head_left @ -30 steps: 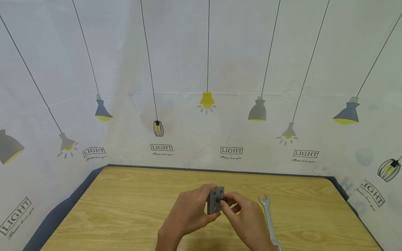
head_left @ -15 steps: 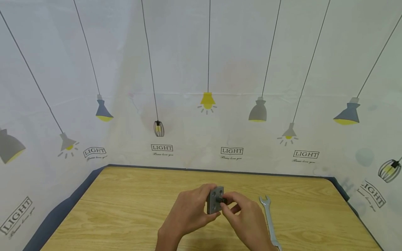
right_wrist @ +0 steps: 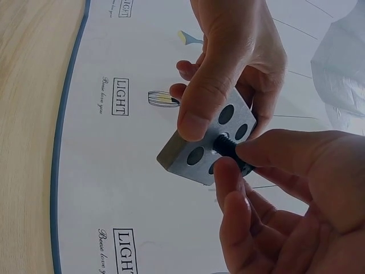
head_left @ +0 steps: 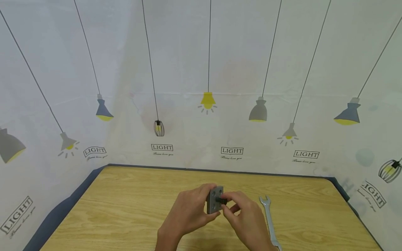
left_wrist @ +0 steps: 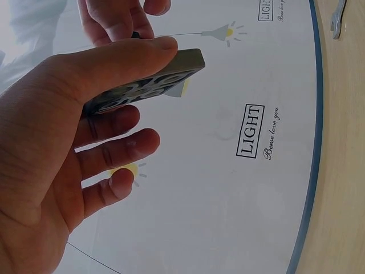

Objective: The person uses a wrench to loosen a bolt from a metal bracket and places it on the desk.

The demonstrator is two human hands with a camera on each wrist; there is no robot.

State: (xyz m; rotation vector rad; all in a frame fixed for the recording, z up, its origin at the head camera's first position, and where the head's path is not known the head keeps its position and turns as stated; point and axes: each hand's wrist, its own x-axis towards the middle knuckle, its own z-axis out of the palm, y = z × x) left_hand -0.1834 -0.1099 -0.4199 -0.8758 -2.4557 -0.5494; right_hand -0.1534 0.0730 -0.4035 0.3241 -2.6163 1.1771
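Note:
My left hand (head_left: 191,209) grips a grey metal block (head_left: 214,205) by its edges, up above the table. Several round holes pierce the block's face, as the right wrist view shows. From its middle hole a black threaded bolt (right_wrist: 225,145) sticks out towards my right hand (head_left: 246,214). The thumb and forefinger of that hand pinch the bolt's outer end and partly cover it. In the left wrist view the thumb lies along the block (left_wrist: 191,61), whose other face bears a dark pattern of curved shapes.
An open-ended wrench (head_left: 268,219) lies on the wooden table (head_left: 125,202), right of my right hand. Behind the table hangs a pale sheet (head_left: 185,69) printed with lamps, with a dark blue border along the table's edge.
The right fingers have shifted slightly on the bolt, and more of its black shaft shows now. The left hand and the block stay nearly in place; the wrench has not moved.

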